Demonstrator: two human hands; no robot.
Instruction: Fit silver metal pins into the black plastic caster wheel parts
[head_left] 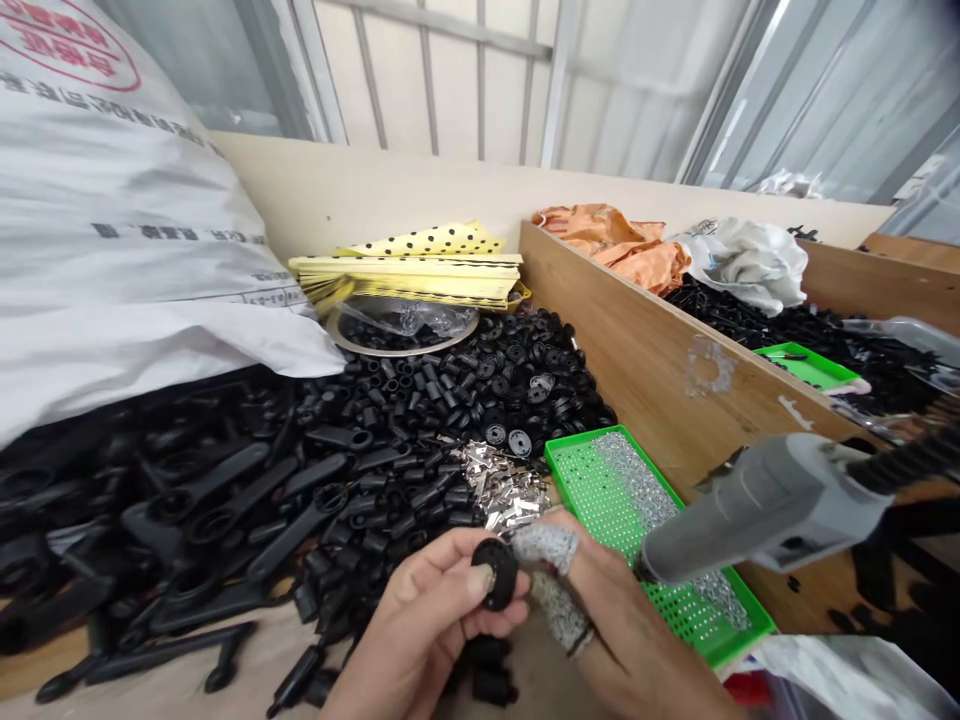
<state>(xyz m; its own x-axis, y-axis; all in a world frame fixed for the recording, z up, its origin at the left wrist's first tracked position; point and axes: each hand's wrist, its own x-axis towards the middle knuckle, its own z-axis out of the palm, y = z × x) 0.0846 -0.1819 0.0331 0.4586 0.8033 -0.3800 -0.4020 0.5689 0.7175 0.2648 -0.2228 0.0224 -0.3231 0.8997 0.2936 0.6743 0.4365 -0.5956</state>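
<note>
My left hand (427, 605) pinches a round black plastic disc (504, 565) between thumb and fingers, its face tilted to the right. Against the disc's right edge, my right hand (622, 620) has its thumb and index finger drawn together. Grey speckled finger covers (551, 550) wrap those two fingers. Whatever its fingertips hold is too small or hidden to make out. Just beyond my hands lies a heap of small shiny metal clips (499, 485). A green perforated tray (589, 485) with many tiny silver screws (637, 475) is beside my right hand.
Piles of black crank-like arms (217, 480), short black cylinders (390, 500) and black discs (517, 370) cover the table. A grey power driver (757, 510) hangs over the tray. A white sack (127, 230) stands left; a wooden divider (637, 340) runs along the right.
</note>
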